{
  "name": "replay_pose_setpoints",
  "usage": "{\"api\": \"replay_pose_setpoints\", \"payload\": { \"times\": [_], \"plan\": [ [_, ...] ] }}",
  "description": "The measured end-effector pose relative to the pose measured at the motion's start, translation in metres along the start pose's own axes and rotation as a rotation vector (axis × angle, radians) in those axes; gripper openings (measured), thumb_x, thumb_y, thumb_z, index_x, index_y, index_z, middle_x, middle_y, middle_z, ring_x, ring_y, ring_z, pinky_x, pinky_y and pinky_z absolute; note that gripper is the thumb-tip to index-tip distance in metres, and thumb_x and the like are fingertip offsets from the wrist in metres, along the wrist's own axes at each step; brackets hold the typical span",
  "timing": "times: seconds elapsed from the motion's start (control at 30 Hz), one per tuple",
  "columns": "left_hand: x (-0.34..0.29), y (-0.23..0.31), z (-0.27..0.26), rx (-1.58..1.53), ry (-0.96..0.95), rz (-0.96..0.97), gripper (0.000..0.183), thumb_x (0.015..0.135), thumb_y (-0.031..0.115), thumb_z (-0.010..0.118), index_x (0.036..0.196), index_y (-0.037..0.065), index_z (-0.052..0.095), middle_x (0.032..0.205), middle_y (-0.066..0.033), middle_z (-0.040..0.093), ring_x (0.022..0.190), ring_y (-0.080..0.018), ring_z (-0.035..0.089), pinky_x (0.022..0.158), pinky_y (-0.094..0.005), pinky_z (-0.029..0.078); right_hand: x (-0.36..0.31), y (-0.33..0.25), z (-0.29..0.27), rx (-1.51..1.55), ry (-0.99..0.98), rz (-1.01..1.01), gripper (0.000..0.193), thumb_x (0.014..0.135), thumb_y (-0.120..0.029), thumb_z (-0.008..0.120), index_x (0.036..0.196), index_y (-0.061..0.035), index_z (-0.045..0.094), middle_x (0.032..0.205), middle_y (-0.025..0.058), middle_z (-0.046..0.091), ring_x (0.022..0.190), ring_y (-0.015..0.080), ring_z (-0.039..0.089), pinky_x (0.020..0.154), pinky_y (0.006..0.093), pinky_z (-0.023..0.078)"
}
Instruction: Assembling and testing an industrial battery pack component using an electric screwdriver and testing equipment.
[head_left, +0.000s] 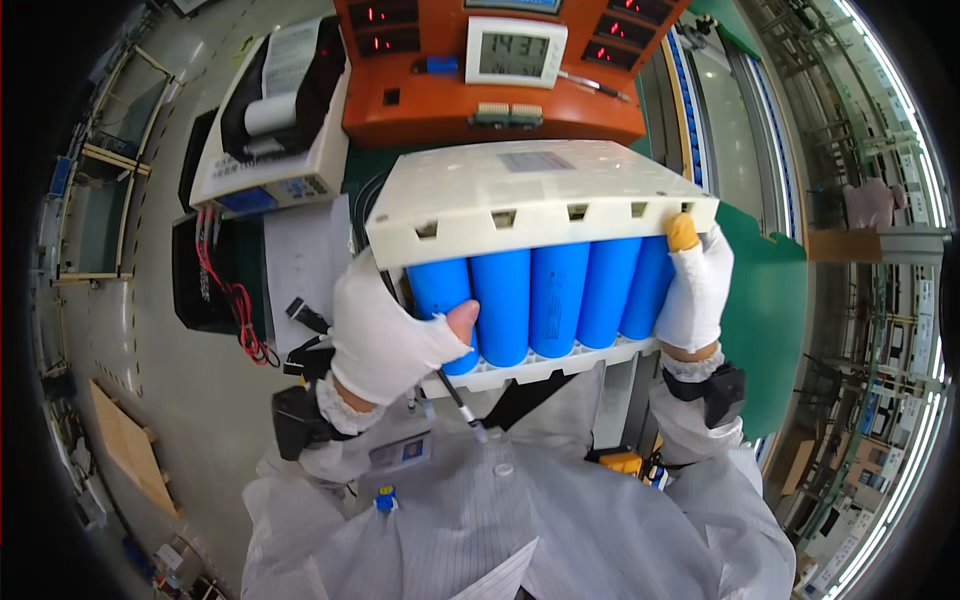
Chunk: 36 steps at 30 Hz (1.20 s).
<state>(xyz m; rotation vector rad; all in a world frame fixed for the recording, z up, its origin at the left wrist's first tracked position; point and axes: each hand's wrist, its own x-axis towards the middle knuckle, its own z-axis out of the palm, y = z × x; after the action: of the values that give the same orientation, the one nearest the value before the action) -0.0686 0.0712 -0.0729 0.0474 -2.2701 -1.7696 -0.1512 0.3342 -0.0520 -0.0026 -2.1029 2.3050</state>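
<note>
Between my hands is a battery pack [540,190] with a white plastic top cover, a row of blue cylindrical cells [557,300] and a white slotted holder [545,372] along the bottom. My left hand [390,325], in a white glove with a bare thumb tip, grips the left end, its thumb against the leftmost cell. My right hand [697,285], gloved too with a yellow cover on one fingertip, holds the right end, that digit on the cover's edge. The pack is tilted, so its cell side faces me. Its far side and most of my fingers are hidden.
Behind the pack stands an orange test box [420,110] with red displays and a white digital clock [515,52]. A white instrument [270,180] with a printer sits at the left, red test leads [240,310] hanging near it. A green mat [770,300] and roller conveyor [745,120] lie right.
</note>
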Motion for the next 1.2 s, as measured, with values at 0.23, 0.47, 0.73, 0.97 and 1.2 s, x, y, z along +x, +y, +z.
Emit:
{"api": "replay_pose_setpoints", "payload": {
  "times": [0.23, 0.47, 0.73, 0.97, 1.2],
  "plan": [
    [-0.017, 0.026, -0.007, 0.028, -0.186, -0.372, 0.057, 0.071, 0.017, 0.082, 0.117, -0.006, 0.058, 0.099, -0.0175, 0.069, 0.086, -0.0233, 0.069, 0.075, -0.0350, 0.057, -0.032, 0.006, -0.016, -0.183, 0.113, 0.105, 0.033, 0.088, -0.025, 0.076, 0.103, 0.0018, 0.066, 0.087, 0.0040, 0.067, 0.073, 0.0081, 0.058, 0.065, 0.0231, 0.048],
    [-0.005, 0.003, -0.008, -0.124, -0.237, -0.387, 0.036, 0.084, 0.025, 0.076, 0.101, -0.005, 0.067, 0.086, -0.0095, 0.069, 0.073, -0.0153, 0.066, 0.065, -0.0291, 0.056, -0.022, 0.003, -0.015, -0.276, 0.022, 0.268, 0.045, 0.088, -0.037, 0.073, 0.098, 0.0058, 0.068, 0.082, 0.0092, 0.069, 0.067, 0.0122, 0.063, 0.063, 0.0259, 0.053],
    [0.024, -0.045, -0.025, -0.029, -0.339, -0.310, 0.045, 0.087, 0.045, 0.072, 0.094, 0.000, 0.068, 0.078, -0.0048, 0.067, 0.066, -0.0110, 0.062, 0.062, -0.0262, 0.050, -0.012, 0.039, -0.034, -0.387, -0.172, 0.213, 0.048, 0.096, -0.041, 0.062, 0.113, 0.0035, 0.064, 0.081, 0.0061, 0.064, 0.066, 0.0111, 0.059, 0.063, 0.0265, 0.049],
    [0.014, -0.027, -0.093, 0.084, -0.753, -0.439, 0.032, 0.085, 0.028, 0.074, 0.097, 0.000, 0.066, 0.086, -0.0068, 0.068, 0.076, -0.0121, 0.064, 0.071, -0.0260, 0.052, -0.074, 0.066, -0.083, -0.103, -0.379, 0.068, 0.071, 0.088, -0.061, 0.063, 0.122, 0.0015, 0.059, 0.114, 0.0097, 0.063, 0.105, 0.0181, 0.061, 0.091, 0.0323, 0.048],
    [-0.058, -0.047, -0.045, 0.399, -0.364, 0.105, 0.035, 0.071, 0.021, 0.081, 0.099, 0.004, 0.068, 0.096, -0.0141, 0.065, 0.083, -0.0339, 0.062, 0.073, -0.0390, 0.049, -0.081, 0.113, -0.068, -0.596, -0.163, -0.229, 0.049, 0.099, -0.047, 0.047, 0.093, -0.0006, 0.061, 0.081, 0.0137, 0.060, 0.071, 0.0310, 0.061, 0.064, 0.0371, 0.047]
  ]
}}
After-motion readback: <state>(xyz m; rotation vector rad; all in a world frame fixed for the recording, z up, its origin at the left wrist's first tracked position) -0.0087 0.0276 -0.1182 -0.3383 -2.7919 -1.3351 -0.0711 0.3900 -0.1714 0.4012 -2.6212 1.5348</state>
